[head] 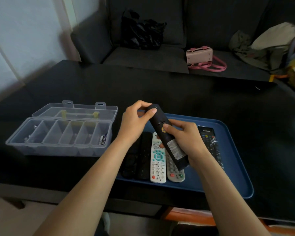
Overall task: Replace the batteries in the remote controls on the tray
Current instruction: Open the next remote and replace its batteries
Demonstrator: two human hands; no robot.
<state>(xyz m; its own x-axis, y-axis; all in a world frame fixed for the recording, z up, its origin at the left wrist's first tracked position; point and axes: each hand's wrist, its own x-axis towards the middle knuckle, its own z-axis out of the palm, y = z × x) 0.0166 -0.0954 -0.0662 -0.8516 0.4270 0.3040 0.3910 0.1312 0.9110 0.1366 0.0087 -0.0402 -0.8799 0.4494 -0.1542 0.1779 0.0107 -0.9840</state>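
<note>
You are holding a long black plastic remote control [167, 136] back-side up above the blue plastic tray [235, 176], its white label facing you. Your left hand [134, 122] is pinching the far end between thumb and fingertips, while your right hand [187, 140] is wrapping the near half, its thumb pressing on the battery cover near a small yellow sticker.

Below, on the tray, four more remotes are lying side by side: two black ones [139, 155], a white one with teal buttons [157, 160] and a grey one [175, 172] partly hidden under the held remote. A dark, shiny, button-covered device [210, 143] is lying apart near your right wrist. To the left of the tray, the clear plastic compartment box [58, 133] is standing open on the black table [177, 92], with a few batteries [102, 138] in its rightmost cell.

The cover is probably not off yet. Keep steadying the far end with your left hand and push the cover along the remote's length with the right thumb, staying over the tray so loose cells are dropping there.
</note>
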